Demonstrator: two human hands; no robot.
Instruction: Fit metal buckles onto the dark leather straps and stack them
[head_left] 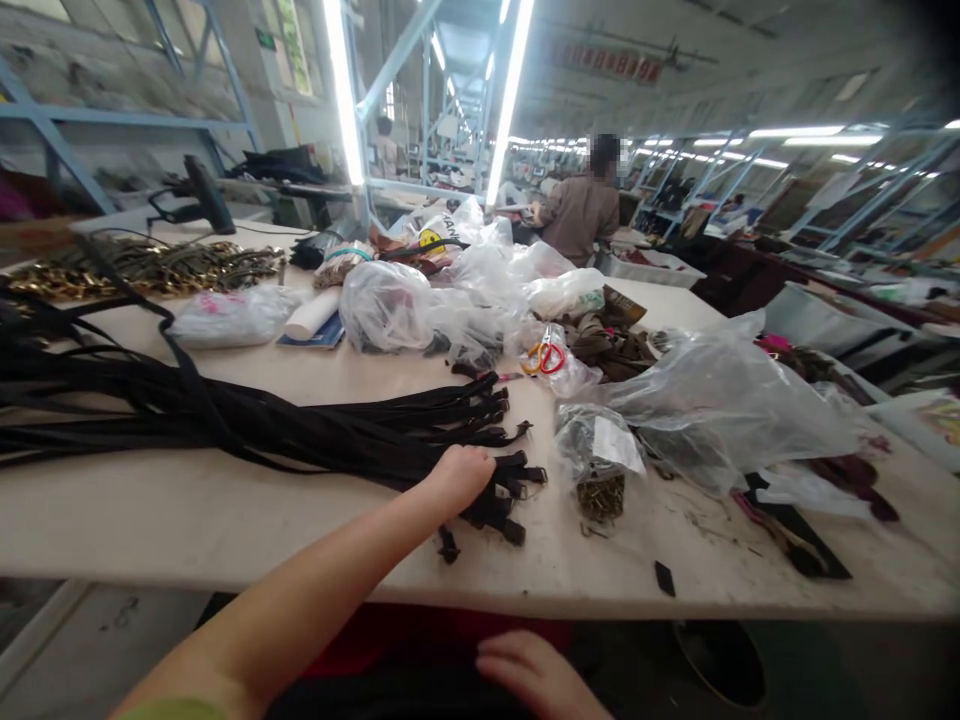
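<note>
A long bundle of black straps lies across the left half of the table, with small buckles at the right-hand ends. My left hand reaches over these ends, its fingers curled down and closed on a black strap; the fingertips are hidden behind the hand. Below the table's front edge, my right hand is low near my lap, fingers stretched out, holding nothing visible. To the right of the strap ends sits a clear plastic bag of small brass-coloured metal pieces, with a white label.
Scissors with red and yellow handles lie on plastic bags at mid-table. A large clear bag spreads to the right. Metal hardware is piled at the back left. Beyond the table a person stands.
</note>
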